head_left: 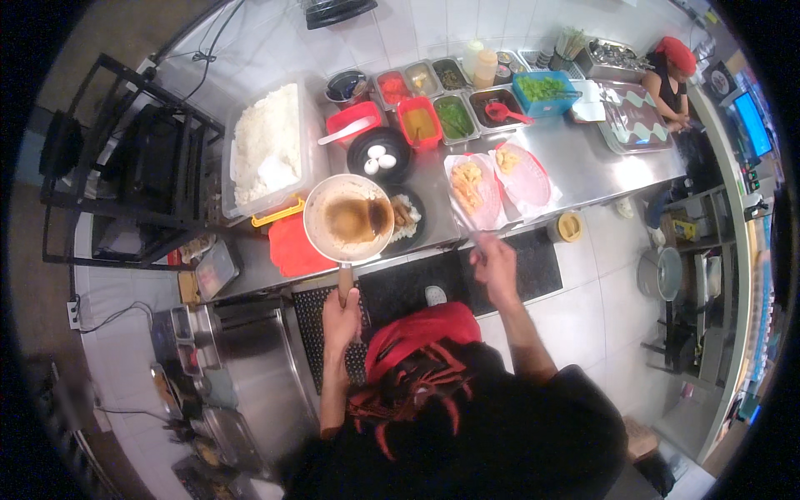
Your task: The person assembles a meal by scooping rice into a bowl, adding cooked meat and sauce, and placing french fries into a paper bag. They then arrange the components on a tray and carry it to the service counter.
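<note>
My left hand (342,321) is wrapped round the wooden handle of a light-coloured frying pan (321,200). Brown sauce pools on the pan's inner surface. Partly behind the pan sits a black bowl (421,237) with white rice and browned pieces in it. My right hand (496,268) is closed round a thin, blurred utensil (467,218) whose kind I cannot make out. Its tip points toward two pink baskets lined with paper; fried food lies in the left basket (490,196) and the right basket (542,187).
A clear tub (315,158) of white rice stands at left, by a red cloth (293,250). Behind the pan, a black bowl (360,143) holds several eggs. Sauce and vegetable containers line the wall, including a blue bin (542,100). A person (669,83) is at far right.
</note>
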Available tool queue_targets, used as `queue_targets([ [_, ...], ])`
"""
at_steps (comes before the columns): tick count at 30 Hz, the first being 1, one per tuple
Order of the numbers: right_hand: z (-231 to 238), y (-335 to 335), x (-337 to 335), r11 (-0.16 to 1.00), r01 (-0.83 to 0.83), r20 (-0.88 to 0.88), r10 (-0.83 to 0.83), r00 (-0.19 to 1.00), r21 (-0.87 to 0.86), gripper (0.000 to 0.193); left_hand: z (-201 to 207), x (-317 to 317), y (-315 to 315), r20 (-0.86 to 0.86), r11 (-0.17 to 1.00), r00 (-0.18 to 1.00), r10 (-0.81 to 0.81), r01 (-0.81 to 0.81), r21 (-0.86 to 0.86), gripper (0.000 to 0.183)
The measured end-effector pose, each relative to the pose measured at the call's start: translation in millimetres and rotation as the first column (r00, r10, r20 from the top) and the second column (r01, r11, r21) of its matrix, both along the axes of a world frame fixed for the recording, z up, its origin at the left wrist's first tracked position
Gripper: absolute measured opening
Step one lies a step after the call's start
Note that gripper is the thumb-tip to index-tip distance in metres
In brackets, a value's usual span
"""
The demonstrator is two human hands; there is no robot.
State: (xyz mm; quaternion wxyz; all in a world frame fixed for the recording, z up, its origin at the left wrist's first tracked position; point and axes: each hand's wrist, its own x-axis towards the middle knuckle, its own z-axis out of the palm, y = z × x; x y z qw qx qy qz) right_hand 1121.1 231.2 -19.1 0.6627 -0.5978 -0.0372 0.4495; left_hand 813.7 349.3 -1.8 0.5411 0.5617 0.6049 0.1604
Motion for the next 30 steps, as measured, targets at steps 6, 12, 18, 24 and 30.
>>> queue_targets([
  [6, -8, 37, -46, 0.973, -0.207, -0.543, 0.231, 0.807, 0.107, 0.035, 3, -1, -4, 0.165, 0.994, 0.983, 0.085, -0.071, -0.087, 0.026],
  [12, 23, 88, -26, 0.951, -0.176, -0.571, 0.295, 0.766, 0.255, 0.029, -3, -10, -14, 0.224, 0.983, 0.967, 0.125, -0.090, -0.158, 0.029],
  [18, 71, 96, -27, 0.949, -0.277, -0.284, 0.311, 0.907, 0.153, 0.034, -20, -47, -21, 0.336, 0.950, 0.915, 0.224, -0.128, -0.283, 0.027],
  [24, -33, 86, -79, 0.985, -0.149, -0.178, 0.133, 0.975, -0.082, 0.034, -19, -109, -23, 0.340, 0.935, 0.906, 0.253, -0.140, -0.325, 0.028],
  [30, -32, 101, -140, 0.979, -0.205, -0.207, 0.204, 0.957, 0.018, 0.041, -27, -206, -21, 0.459, 0.934, 0.833, 0.310, -0.177, -0.311, 0.032],
])
